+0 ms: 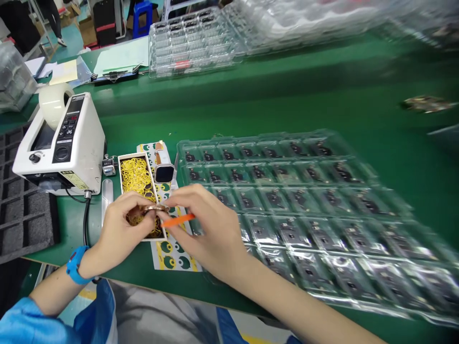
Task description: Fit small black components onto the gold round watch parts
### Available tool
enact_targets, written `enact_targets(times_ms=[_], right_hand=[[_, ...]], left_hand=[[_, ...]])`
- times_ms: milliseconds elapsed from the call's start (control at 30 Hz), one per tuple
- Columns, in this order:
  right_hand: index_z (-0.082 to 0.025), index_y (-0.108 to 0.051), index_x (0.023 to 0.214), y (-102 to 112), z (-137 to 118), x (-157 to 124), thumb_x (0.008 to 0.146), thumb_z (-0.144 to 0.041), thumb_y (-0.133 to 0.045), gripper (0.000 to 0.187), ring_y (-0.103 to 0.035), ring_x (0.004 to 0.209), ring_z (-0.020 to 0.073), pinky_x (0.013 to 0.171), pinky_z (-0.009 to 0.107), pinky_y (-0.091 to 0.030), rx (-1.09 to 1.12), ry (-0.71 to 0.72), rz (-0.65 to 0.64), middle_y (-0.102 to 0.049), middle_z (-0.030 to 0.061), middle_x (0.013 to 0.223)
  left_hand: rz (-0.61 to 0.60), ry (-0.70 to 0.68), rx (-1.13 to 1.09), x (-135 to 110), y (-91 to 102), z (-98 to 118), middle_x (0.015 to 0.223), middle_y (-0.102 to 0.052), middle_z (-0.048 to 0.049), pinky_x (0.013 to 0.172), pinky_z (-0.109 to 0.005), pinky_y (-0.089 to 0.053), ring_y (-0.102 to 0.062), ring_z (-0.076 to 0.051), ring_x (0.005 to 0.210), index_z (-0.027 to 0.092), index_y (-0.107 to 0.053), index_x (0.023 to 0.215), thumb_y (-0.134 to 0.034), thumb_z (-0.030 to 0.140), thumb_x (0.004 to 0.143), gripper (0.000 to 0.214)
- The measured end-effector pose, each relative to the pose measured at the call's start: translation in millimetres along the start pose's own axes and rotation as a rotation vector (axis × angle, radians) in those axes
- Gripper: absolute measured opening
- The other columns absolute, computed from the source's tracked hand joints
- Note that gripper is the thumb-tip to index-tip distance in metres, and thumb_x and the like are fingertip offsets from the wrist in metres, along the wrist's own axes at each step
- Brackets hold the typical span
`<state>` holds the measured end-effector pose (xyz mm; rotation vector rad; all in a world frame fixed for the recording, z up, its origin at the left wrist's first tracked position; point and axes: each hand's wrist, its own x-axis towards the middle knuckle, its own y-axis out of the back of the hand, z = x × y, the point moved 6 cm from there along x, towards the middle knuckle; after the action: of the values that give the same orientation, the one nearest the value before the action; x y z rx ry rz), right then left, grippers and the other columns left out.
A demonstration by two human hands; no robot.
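Observation:
My left hand [125, 220] is closed, pinching a small bronze-coloured metallic part [155, 208] between thumb and fingers. What kind of part it is I cannot make out. Between the thumb and fingers of my right hand [208, 224] sits a thin orange stick-like tool [179, 220], its left end close to the metallic part. Both hands are held over a white box [153, 181] filled with yellow ring-shaped pieces [134, 174]. Behind them, a watch-like item with a dark square face [164, 173] rests on a sheet of yellow and green stickers [174, 255].
A white tape dispenser [77, 143] stands at left beside a black foam tray [36, 220]. On the right lies a large clear compartment tray [319, 210] of small dark parts. More clear trays [193, 43] and a clipboard [118, 62] are at the back.

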<state>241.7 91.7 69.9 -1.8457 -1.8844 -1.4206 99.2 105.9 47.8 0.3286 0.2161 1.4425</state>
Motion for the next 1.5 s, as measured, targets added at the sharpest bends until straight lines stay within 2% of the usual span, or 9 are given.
enact_targets(times_ms=[133, 267, 400, 600, 900, 967, 1100, 1267, 1500], right_hand=[[-0.023, -0.059, 0.093, 11, -19, -6, 0.081, -0.011, -0.063, 0.017, -0.055, 0.056, 0.0132, 0.048, 0.025, -0.043, -0.211, 0.222, 0.095, -0.068, 0.0038, 0.078], [-0.024, -0.061, 0.089, 12, -23, -8, 0.083, -0.01, -0.059, 0.016, -0.051, 0.048, 0.011, 0.043, 0.024, -0.041, -0.315, 0.281, 0.112, -0.07, 0.0018, 0.074], [-0.023, -0.06, 0.087, 8, -23, -8, 0.084, -0.01, -0.059, 0.013, -0.054, 0.049, 0.0119, 0.044, 0.025, -0.042, -0.322, 0.277, 0.129, -0.07, 0.0027, 0.072], [-0.024, -0.061, 0.088, 5, -22, -12, 0.084, -0.01, -0.059, 0.015, -0.056, 0.049, 0.0122, 0.044, 0.025, -0.041, -0.305, 0.259, 0.16, -0.07, 0.001, 0.072], [-0.019, -0.061, 0.094, 3, -26, -14, 0.084, -0.009, -0.057, 0.014, -0.052, 0.049, 0.0125, 0.045, 0.025, -0.041, -0.359, 0.357, 0.058, -0.072, 0.0027, 0.072], [-0.02, -0.061, 0.094, 1, -27, -15, 0.087, -0.011, -0.056, 0.012, -0.052, 0.049, 0.0125, 0.046, 0.025, -0.041, -0.395, 0.38, 0.068, -0.072, 0.0025, 0.073], [-0.019, -0.06, 0.092, 1, -23, -11, 0.087, -0.012, -0.061, 0.009, -0.054, 0.052, 0.0134, 0.047, 0.027, -0.04, -0.42, 0.296, 0.129, -0.073, 0.0063, 0.079], [-0.013, -0.058, 0.095, -2, -17, -7, 0.085, -0.008, -0.062, 0.011, -0.061, 0.06, 0.0185, 0.049, 0.03, -0.04, -0.316, 0.244, 0.104, -0.073, 0.0114, 0.082], [-0.012, -0.057, 0.095, -5, -15, -9, 0.087, -0.007, -0.058, 0.009, -0.061, 0.061, 0.0187, 0.051, 0.029, -0.04, -0.303, 0.285, 0.095, -0.073, 0.0118, 0.081]], left_hand=[[-0.034, 0.257, -0.36, 0, -6.7, -14, 0.059, -0.06, 0.0036, 0.05, -0.02, -0.04, -0.052, -0.01, 0.051, 0.018, -0.054, 0.069, -0.072, 0.021, 0.066, 0.018], [-0.119, 0.37, -0.579, -3, -15.6, -20, 0.064, -0.068, 0.0017, 0.052, -0.021, -0.051, -0.061, -0.011, 0.05, 0.017, -0.057, 0.078, -0.079, 0.035, 0.066, 0.031], [-0.149, 0.369, -0.644, -4, -16.0, -19, 0.064, -0.071, -0.0003, 0.055, -0.018, -0.054, -0.065, -0.01, 0.053, 0.014, -0.064, 0.082, -0.079, 0.042, 0.069, 0.034], [-0.097, 0.394, -0.67, -4, -14.3, -22, 0.059, -0.069, 0.002, 0.055, -0.018, -0.056, -0.066, -0.01, 0.051, 0.015, -0.061, 0.072, -0.083, 0.045, 0.064, 0.038], [-0.076, 0.342, -0.644, -4, -13.2, -22, 0.056, -0.066, 0.0032, 0.053, -0.017, -0.052, -0.062, -0.008, 0.05, 0.016, -0.053, 0.066, -0.081, 0.045, 0.066, 0.04], [-0.091, 0.344, -0.659, -4, -14.9, -22, 0.055, -0.065, 0.0038, 0.052, -0.015, -0.051, -0.061, -0.007, 0.049, 0.015, -0.056, 0.07, -0.081, 0.043, 0.067, 0.038], [-0.133, 0.352, -0.715, -6, -20.5, -20, 0.064, -0.07, 0.0032, 0.056, -0.016, -0.054, -0.064, -0.008, 0.055, 0.016, -0.061, 0.09, -0.08, 0.038, 0.07, 0.035], [-0.102, 0.329, -0.753, -10, -23.8, -16, 0.066, -0.067, 0.0038, 0.06, -0.021, -0.056, -0.066, -0.01, 0.058, 0.018, -0.055, 0.085, -0.08, 0.036, 0.07, 0.035], [-0.114, 0.197, -0.61, -18, -24.4, -14, 0.066, -0.065, 0.0033, 0.061, -0.017, -0.05, -0.064, -0.009, 0.062, 0.02, -0.056, 0.103, -0.063, 0.023, 0.085, 0.02]])
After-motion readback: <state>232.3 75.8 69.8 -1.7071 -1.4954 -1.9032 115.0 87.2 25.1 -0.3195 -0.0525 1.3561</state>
